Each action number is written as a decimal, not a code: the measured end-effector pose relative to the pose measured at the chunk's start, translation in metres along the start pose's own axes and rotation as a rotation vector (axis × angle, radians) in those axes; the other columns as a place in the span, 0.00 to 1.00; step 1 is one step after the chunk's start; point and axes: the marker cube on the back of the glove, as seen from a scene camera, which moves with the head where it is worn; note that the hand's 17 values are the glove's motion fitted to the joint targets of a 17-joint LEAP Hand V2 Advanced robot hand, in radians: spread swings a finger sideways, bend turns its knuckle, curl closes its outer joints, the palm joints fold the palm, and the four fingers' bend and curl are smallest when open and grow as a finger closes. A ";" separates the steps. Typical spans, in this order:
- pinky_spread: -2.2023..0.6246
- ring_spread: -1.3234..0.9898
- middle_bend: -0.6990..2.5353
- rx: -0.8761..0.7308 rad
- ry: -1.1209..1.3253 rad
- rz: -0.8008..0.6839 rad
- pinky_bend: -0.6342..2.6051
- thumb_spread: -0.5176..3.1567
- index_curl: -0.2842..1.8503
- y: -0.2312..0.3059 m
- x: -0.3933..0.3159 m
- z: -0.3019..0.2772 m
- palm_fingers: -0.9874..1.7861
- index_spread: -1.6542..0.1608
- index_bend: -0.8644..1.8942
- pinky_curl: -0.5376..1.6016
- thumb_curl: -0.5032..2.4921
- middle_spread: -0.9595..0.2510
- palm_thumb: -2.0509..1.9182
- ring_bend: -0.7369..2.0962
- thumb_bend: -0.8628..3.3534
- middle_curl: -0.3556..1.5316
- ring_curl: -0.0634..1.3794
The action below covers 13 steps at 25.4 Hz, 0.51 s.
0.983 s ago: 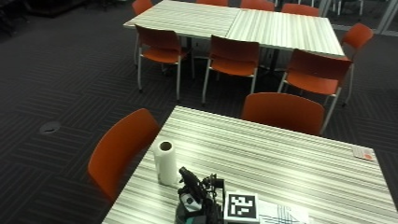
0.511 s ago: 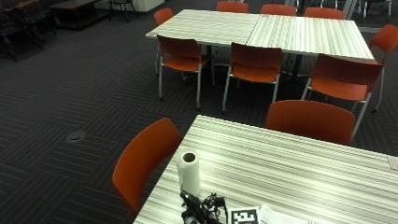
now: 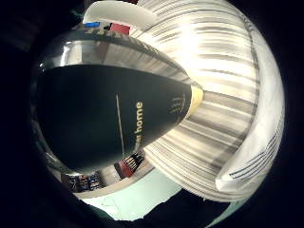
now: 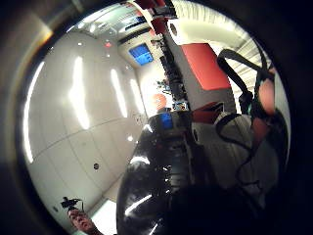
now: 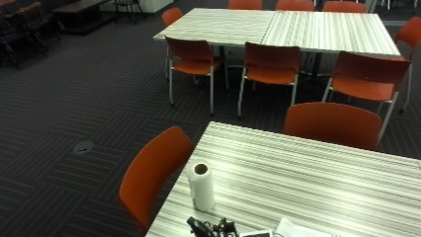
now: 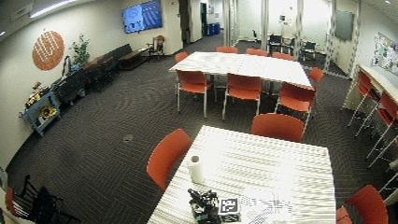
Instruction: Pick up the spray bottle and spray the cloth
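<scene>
A dark spray bottle (image 3: 104,118) with the word "home" on it fills the little finger side palm view, close against my palm. It also shows as a glossy dark body (image 4: 156,186) in the thumb side view. My gloved right hand (image 5: 210,228) sits on the bottle at the near edge of the striped table (image 5: 303,177), fingers curled around it. Just beside the hand, a white cloth (image 5: 296,230) with thin stripes lies flat on the table. Its edge (image 3: 259,142) reaches into the palm view. Most of the hand is cut off in the outside view.
A white paper towel roll (image 5: 200,185) stands upright close to the hand, near the table's side edge. Orange chairs (image 5: 154,173) stand along that side and at the far end (image 5: 332,123). More tables and chairs fill the room behind.
The outside view has shifted, so its camera moved. My hand stays at the bottle beside the paper towel roll; nothing on the table has visibly moved.
</scene>
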 end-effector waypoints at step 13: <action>0.80 0.55 0.30 -0.186 0.119 0.037 0.28 0.36 0.35 0.018 0.023 0.015 0.34 0.71 0.38 0.33 0.40 0.66 0.75 0.34 0.19 0.42 0.34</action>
